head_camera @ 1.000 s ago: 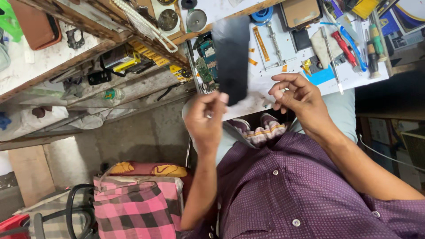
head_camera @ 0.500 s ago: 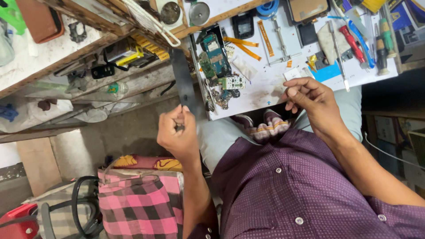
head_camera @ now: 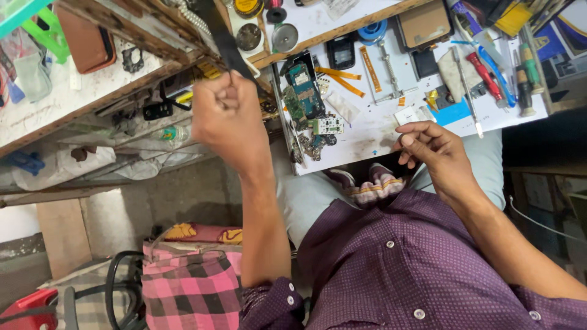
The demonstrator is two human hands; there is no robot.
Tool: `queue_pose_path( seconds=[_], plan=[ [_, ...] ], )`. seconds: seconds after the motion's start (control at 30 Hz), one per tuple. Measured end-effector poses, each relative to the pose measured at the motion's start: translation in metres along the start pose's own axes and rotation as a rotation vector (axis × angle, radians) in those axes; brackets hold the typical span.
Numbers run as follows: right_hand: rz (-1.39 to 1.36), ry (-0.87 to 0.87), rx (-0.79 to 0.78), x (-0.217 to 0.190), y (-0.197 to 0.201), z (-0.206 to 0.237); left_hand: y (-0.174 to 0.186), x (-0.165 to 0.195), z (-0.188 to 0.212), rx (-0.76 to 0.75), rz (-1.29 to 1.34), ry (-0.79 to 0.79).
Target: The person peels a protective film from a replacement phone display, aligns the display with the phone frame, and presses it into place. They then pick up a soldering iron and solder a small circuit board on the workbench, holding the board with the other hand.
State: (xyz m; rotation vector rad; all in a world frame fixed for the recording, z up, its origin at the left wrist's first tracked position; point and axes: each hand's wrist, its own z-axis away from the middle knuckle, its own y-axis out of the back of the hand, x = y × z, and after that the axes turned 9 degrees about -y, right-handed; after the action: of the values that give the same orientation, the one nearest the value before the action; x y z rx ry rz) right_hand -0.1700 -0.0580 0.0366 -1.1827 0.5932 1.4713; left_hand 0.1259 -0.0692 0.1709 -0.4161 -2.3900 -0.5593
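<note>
Cluttered repair bench as usual. Closest to me, right hand (head_camera: 437, 153) rests loosely curled, holding nothing, at the white work board's (head_camera: 367, 131) near edge. Left hand (head_camera: 229, 119) is pinched shut on the dark panel (head_camera: 221, 38), lifted left of the board. Circuit boards (head_camera: 304, 91) sit bare on it, so reassembly's not done. Beyond, small round tins (head_camera: 284, 36); can't tell what's inside.

A black phone screen panel (head_camera: 223, 40), thin and dark, rises from the left grip (head_camera: 229, 116); a small black phone (head_camera: 341, 52) with a dark screen lies on the white tabletop (head_camera: 373, 131)
</note>
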Motion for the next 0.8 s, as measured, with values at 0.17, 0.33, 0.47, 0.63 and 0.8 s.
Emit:
queue_pose_path(
  seconds=[0.17, 0.33, 0.47, 0.63, 0.8],
  plan=[
    [-0.025, -0.003, -0.001, 0.000, 0.001, 0.001, -0.023, -0.025, -0.028, -0.054, -0.167, -0.212],
    [-0.038, -0.003, 0.003, -0.001, -0.001, 0.005, -0.032, -0.041, -0.059, -0.107, -0.274, -0.295],
    [-0.047, 0.000, 0.007, -0.002, -0.001, 0.005, -0.031, -0.041, -0.064, -0.129, -0.227, -0.312],
    [-0.027, -0.024, 0.013, -0.001, -0.001, 0.005, -0.040, -0.044, -0.074, -0.191, -0.374, -0.436],
    [-0.057, -0.030, -0.002, -0.002, 0.003, 0.008, -0.043, -0.050, -0.085, -0.284, -0.507, -0.489]
  ],
)
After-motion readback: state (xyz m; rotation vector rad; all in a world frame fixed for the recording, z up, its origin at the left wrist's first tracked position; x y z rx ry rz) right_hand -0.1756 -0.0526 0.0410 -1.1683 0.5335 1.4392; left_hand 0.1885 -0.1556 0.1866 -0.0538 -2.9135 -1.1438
